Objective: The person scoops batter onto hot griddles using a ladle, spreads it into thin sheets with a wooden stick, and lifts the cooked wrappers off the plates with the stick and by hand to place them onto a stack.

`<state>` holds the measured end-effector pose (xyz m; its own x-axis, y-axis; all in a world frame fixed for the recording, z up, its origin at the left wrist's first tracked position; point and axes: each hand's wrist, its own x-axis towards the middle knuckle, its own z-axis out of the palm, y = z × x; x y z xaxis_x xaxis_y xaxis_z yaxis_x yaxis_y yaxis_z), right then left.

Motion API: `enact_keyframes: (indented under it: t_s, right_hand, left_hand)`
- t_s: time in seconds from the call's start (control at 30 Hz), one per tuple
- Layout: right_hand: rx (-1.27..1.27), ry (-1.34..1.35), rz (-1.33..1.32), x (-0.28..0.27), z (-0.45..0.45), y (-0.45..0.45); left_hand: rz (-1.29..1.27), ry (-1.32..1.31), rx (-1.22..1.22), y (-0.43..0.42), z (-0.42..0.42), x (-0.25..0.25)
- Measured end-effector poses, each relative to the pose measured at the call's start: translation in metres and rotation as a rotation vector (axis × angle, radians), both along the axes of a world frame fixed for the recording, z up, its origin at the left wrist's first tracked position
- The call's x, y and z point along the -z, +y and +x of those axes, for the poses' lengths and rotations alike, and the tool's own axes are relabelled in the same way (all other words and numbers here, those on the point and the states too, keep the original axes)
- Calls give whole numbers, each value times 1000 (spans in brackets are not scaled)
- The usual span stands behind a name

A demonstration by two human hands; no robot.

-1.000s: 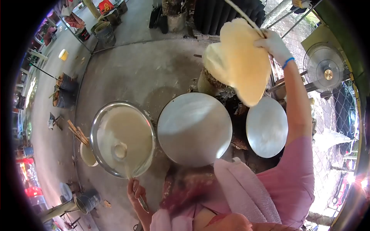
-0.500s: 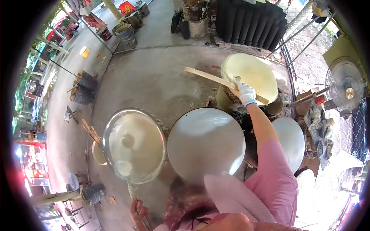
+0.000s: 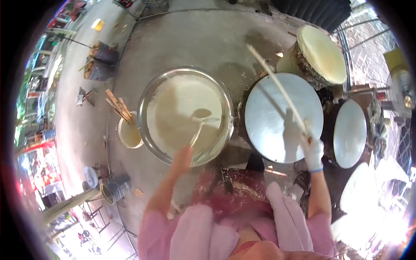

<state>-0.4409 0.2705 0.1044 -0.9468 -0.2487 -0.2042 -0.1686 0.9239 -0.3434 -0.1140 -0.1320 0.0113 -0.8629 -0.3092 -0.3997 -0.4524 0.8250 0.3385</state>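
My left hand (image 3: 183, 158) is closed around the handle of a ladle (image 3: 196, 135), whose bowl is over a wide metal basin (image 3: 142, 121) of creamy white batter (image 3: 173, 97). Right of the basin lies a round, flat griddle (image 3: 264, 115) with a bare grey surface. My right hand (image 3: 313, 152), in a white glove, grips the near end of a long wooden stick (image 3: 281, 89). The stick slants above the griddle and casts a shadow on it. Beyond the griddle, a round, pale yellow stack of thin sheets (image 3: 324, 54) tops a drum-like stand.
A second round griddle (image 3: 350, 134) stands at the right. Left of the basin is a small tub (image 3: 130, 135) with wooden sticks (image 3: 118, 106) across it. Dark buckets (image 3: 100, 71) stand farther left, and a grey bucket (image 3: 115, 190) lies near the lower left.
My right hand has drawn the stick back from the pale stack to above the near griddle. My left hand has raised the ladle forward over the batter. The view has shifted.
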Motion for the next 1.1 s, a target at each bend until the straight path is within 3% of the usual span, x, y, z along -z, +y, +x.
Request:
enact_keyframes:
  t_s: [0.03, 0.1, 0.13, 0.2, 0.33, 0.4, 0.47, 0.53, 0.63, 0.7, 0.73, 0.87, 0.93, 0.97, 1.03, 1.1]
  right_hand:
    - [22, -19, -98, 1, 42, 4]
    - [162, -117, -253, 3, 111, 2]
    - [282, -197, -309, 4, 140, -2]
    - [253, -127, -430, 13, 186, -1]
    - [443, -334, -343, 7, 240, 4]
    - [362, -315, -404, 8, 262, 5]
    - [224, -235, -524, 38, 296, 26]
    - [291, -449, -496, 45, 329, 32]
    - [301, -772, -164, 14, 366, 17]
    - [58, -800, -86, 74, 404, 52]
    - [-15, -807, -45, 69, 410, 48]
    - [14, -899, -338, 54, 428, 64]
    - [-19, -912, -379, 54, 427, 77]
    - [-92, -797, -440, 53, 424, 85]
    - [-236, -558, -562, 44, 414, 90]
    - [152, -725, -655, 2, 403, 89]
  left_hand:
    - [100, 199, -5, -21, 5, 62]
    - [117, 219, -55, -50, -28, 127]
    - [31, 42, -93, -59, -64, 130]
    - [-15, -25, -2, -83, -103, 152]
    - [143, -174, 135, -83, -79, 169]
    - [234, -269, 143, -58, -39, 154]
    - [754, -313, -291, -27, 9, 147]
    - [1264, -330, -736, 6, 60, 138]
    - [1576, -330, -937, 46, 102, 108]
    - [1854, -145, -1093, 85, 113, 76]
    - [1959, -40, -1124, 100, 114, 64]
    - [2379, 130, -1252, 132, 122, 23]
    - [2499, 194, -1310, 128, 120, -34]
    - [2514, 217, -1283, 124, 119, -72]
    - [2505, 207, -511, 96, 120, -104]
    - [2323, 311, -364, 71, 120, -142]
